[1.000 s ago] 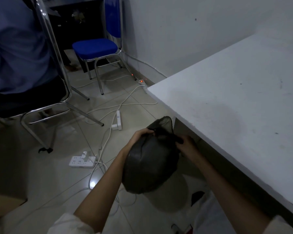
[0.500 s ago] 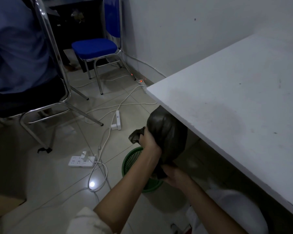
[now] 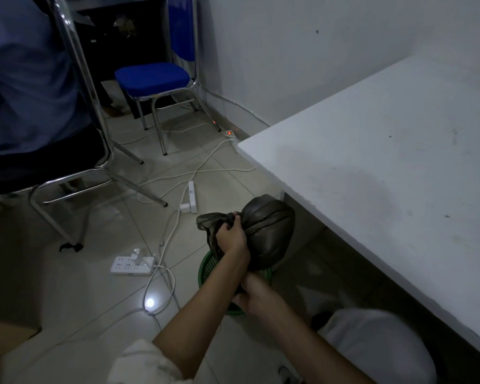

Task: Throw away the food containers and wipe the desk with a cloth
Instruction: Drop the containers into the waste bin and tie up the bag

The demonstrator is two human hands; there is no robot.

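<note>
A bulging dark plastic bag hangs beside the left edge of the white desk, just above a green mesh waste basket on the floor. My left hand grips the bag's knotted neck at its left side. My right hand holds the bag from underneath, partly hidden behind my left forearm. What is inside the bag cannot be seen. The basket is mostly covered by my arms and the bag.
White power strips and tangled cables lie on the tiled floor to the left. A person in a blue shirt sits on a chrome chair. A blue chair stands by the wall.
The bag was turned so its knot moved from the top to the left side. My right hand dropped under the bag, and the green basket came into view beneath it.
</note>
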